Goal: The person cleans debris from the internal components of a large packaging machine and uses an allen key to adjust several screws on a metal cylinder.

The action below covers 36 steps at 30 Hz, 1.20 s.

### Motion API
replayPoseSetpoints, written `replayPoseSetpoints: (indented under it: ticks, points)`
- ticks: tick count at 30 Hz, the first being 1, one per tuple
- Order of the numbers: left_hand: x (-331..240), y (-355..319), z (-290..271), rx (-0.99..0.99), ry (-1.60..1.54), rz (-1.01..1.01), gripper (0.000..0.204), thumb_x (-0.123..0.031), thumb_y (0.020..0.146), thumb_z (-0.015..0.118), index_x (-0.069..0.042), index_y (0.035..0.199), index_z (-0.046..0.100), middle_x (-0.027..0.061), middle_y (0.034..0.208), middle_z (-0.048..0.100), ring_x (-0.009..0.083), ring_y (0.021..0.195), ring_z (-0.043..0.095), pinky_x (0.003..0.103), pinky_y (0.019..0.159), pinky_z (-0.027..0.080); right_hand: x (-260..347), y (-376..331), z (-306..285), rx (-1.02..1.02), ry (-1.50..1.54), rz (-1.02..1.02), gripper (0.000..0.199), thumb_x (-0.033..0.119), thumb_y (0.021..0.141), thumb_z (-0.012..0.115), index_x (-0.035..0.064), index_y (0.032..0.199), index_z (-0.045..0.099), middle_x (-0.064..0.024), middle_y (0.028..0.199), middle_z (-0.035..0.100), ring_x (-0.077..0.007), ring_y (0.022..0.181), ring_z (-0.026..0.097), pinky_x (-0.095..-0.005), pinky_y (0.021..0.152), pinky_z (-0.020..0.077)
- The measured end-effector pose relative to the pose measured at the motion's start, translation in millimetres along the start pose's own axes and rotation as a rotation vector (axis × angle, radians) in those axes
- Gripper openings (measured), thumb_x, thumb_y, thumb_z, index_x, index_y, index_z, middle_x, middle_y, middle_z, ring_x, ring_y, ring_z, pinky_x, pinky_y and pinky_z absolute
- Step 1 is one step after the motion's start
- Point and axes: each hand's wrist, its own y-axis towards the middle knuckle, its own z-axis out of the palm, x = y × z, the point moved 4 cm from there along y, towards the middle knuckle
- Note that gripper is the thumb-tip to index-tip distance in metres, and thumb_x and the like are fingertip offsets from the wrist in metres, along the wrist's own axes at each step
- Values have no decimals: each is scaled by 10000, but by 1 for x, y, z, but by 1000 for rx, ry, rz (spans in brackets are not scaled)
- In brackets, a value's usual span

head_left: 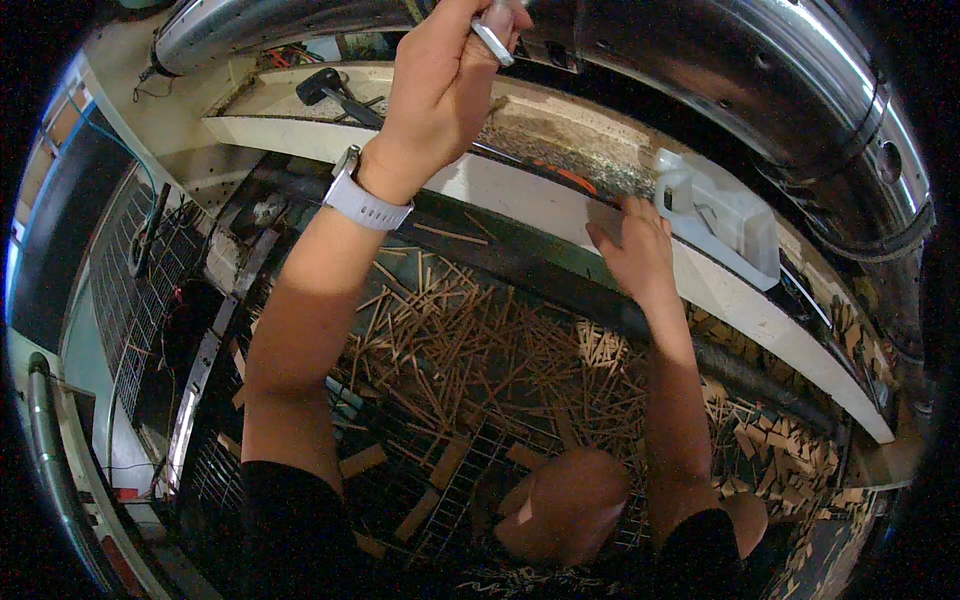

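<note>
Overhead, left hand (440, 85) grips a metal tool (493, 40) at the steel drum (700, 60)

Watch on my left wrist (366, 203): white band.
Tool in my left hand (494, 40): silver metal.
Box near my right hand (722, 215): white plastic.
Sticks below (470, 350): light brown wood.
Big drum (740, 70): shiny grey, small dark holes.

Both forearms are bare up to the short black sleeves (290, 520) near the elbows. Just below the left hand (440, 90), on the wrist, there is a white perforated watch strap (365, 205) with a small silver case. The right hand (635, 250) has no ring and no strap.
</note>
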Motion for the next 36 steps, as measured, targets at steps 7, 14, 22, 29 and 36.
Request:
replayPoseSetpoints:
  ticks: [7, 14, 22, 29, 36]
  points:
    - [0, 4, 2, 44, -30, 4, 213, -206, 950, 436, -27, 963, 550, 7, 812, 540, 62, 735, 464, 192, 673, 386, -1, 0, 1, 5, -1, -32, 454, 353, 747, 635, -29, 969, 533, -181, 928, 560, -335, 944, 518, -412, 807, 371]
    - [-8, 0, -1, 277, 134, -4, 257, -199, 918, 437, -22, 1096, 496, 73, 935, 559, 109, 798, 491, 245, 755, 410, 2, -1, -3, -43, 41, -60, 428, 341, 747, 624, -24, 958, 550, -173, 942, 559, -333, 946, 517, -420, 812, 368]
    - [-18, -6, 2, 349, 76, 30, 443, -325, 923, 410, -10, 1234, 418, 129, 1090, 549, 166, 963, 542, 294, 883, 394, -1, -1, 1, -47, 6, -58, 420, 343, 749, 624, -9, 964, 546, -174, 948, 558, -333, 944, 518, -418, 817, 371]
    - [-10, 6, -4, 136, 26, -155, 258, -272, 934, 453, -28, 920, 535, 65, 844, 566, 93, 678, 495, 219, 621, 403, 2, 0, -3, 1, 17, -23, 403, 334, 752, 643, 2, 960, 549, -162, 955, 563, -328, 944, 520, -417, 806, 375]
    - [-21, 13, 1, -64, -679, -347, 375, -295, 941, 318, 25, 926, 512, 121, 784, 554, 180, 597, 520, 269, 583, 450, 2, 1, -2, -15, 6, -9, 397, 335, 745, 651, 6, 945, 553, -162, 959, 564, -328, 947, 522, -419, 810, 376]
